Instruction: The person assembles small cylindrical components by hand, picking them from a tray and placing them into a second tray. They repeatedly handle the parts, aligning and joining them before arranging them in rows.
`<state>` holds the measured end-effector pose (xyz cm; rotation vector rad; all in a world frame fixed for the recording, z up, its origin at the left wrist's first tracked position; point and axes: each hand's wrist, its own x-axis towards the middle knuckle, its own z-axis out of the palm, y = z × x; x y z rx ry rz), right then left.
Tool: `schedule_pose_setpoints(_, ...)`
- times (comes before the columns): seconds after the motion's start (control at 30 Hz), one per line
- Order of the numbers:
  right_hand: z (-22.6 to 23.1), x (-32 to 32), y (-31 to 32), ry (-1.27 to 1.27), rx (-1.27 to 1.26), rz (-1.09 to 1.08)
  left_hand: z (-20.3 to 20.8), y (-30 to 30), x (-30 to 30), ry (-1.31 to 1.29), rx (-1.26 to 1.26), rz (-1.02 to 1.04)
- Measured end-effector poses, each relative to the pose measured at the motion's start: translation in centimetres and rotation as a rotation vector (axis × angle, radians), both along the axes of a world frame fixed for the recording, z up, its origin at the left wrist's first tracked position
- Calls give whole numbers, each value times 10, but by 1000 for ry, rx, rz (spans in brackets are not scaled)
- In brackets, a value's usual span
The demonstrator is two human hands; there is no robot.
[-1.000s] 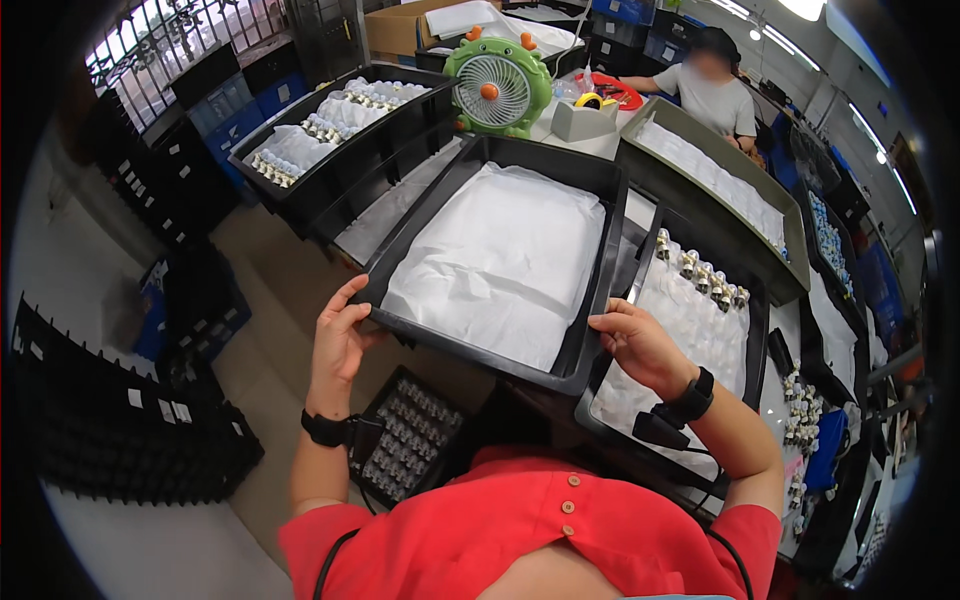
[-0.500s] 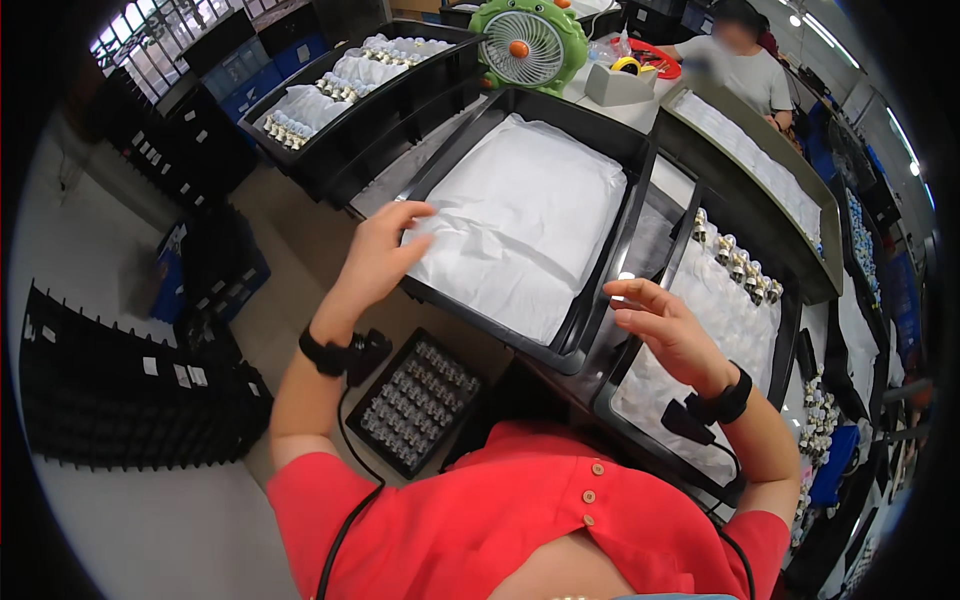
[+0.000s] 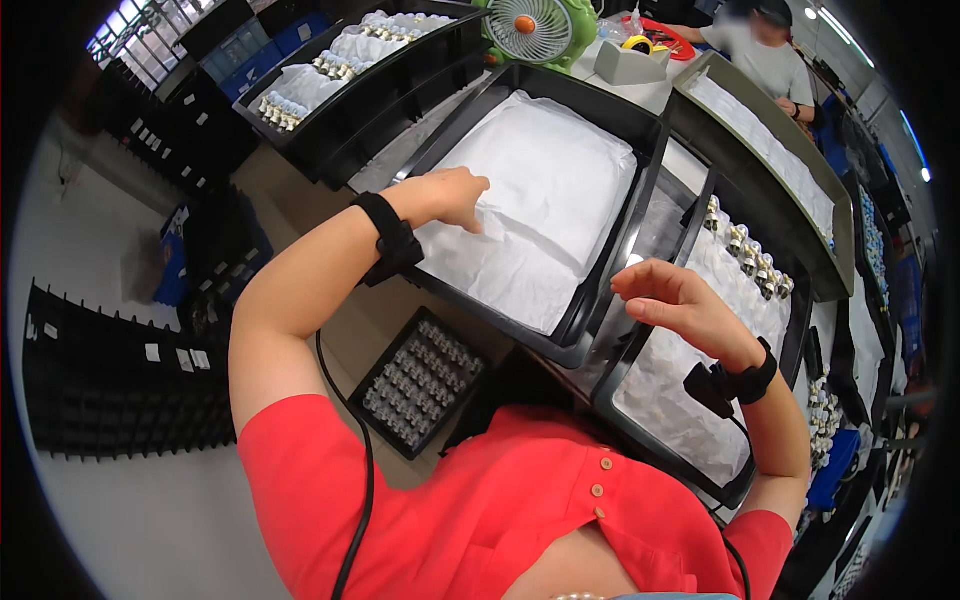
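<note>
My left hand (image 3: 452,196) reaches over the near-left side of a black tray (image 3: 568,354) in the middle, fingers apart and empty. Its fingertips are at the white lining sheet (image 3: 545,165) spread across that tray; whether they press on it I cannot tell. The sheet has a few creases toward its near half. My right hand (image 3: 668,298) hovers between this tray and a second black tray (image 3: 805,330) on the right, fingers curved, thumb apart, nothing held. In the right tray, a row of small bulb-like parts with metal bases (image 3: 750,255) lies on crumpled white sheeting (image 3: 665,400).
A filled black tray (image 3: 335,150) sits far left beside a green fan (image 3: 540,35). An olive tray (image 3: 770,165) lies far right, with a co-worker (image 3: 765,65) behind it. Below stands a dark tray of small parts (image 3: 420,385). Stacked black trays (image 3: 120,370) line the left.
My left hand has moved right and farther in over the white sheet, with its forearm now stretched out. The right hand has barely shifted. The head view has tilted slightly.
</note>
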<state>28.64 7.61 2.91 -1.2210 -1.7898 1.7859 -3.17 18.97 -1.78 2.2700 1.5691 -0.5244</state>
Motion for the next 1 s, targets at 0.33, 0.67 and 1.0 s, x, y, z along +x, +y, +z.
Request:
schedule_pose_setpoints(0.33,3,-28,25,-40,-1,157,-23,26,-19,-19,-153,231)
schedule_pose_setpoints(0.67,-11,-57,36,-45,-98,193,-38,30,-17,38,-112,93)
schedule_pose_setpoints(1.0,-9,-51,23,53,-143,210,-51,54,-10,124,8,99)
